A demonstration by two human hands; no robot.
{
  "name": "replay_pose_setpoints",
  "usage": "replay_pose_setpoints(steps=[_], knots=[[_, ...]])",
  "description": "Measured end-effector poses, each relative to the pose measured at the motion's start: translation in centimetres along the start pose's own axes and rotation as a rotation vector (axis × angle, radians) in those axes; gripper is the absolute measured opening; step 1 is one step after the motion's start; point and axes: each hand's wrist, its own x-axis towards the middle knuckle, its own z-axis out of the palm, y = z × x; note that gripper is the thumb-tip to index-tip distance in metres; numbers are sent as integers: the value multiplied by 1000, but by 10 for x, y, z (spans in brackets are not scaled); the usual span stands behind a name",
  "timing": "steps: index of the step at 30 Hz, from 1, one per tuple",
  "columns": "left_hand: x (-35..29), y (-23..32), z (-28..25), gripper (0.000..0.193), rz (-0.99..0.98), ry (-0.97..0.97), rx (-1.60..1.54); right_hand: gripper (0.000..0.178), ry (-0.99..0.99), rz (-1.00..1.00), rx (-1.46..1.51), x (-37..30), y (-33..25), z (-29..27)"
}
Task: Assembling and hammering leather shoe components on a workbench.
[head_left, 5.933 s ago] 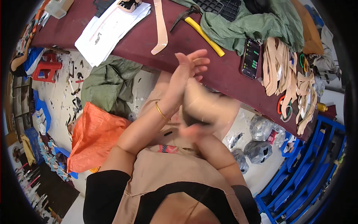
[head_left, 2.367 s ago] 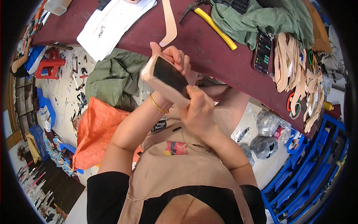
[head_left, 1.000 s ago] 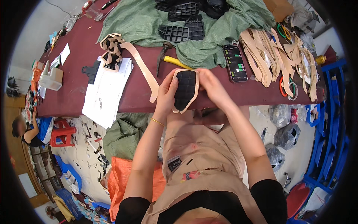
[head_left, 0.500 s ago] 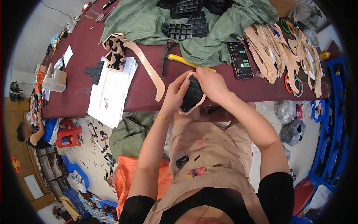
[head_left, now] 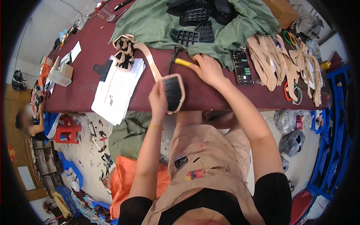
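Observation:
My left hand [head_left: 159, 96] is closed on the near-left side of a black shoe sole piece [head_left: 173, 93], which has a beige strip running around its edge. It is held tilted over the table's front edge. My right hand [head_left: 208, 69] is wrapped over the yellow handle of a hammer [head_left: 182, 62], whose dark head lies on the table to the left. A long beige strip [head_left: 150, 62] lies behind the sole piece. Beside its far end are several black pieces edged in beige [head_left: 124, 52], stacked by the papers.
A green woven sack [head_left: 150, 28] bears black gridded soles [head_left: 185, 36]. A phone [head_left: 242, 67] lies to the right, near beige cut strips [head_left: 262, 63] and scissors [head_left: 288, 90]. Papers [head_left: 116, 92] overhang the front edge. Another person [head_left: 32, 123] is at the far left.
My right hand has let go of the sole piece and moved up onto the hammer handle. My left hand has shifted slightly left, still holding the sole piece.

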Motion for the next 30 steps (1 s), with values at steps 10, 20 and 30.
replay_pose_setpoints(steps=[10,20,30], knots=[[-11,5,34,43,70,59,-181,31,107,107,-48,27,-41,-11],[-52,16,-9,34,566,-355,278,42,165,-178,7,-57,-33,-35],[-39,-2,17,12,600,-203,208,42,84,-81,-31,-39,-12,-15]])
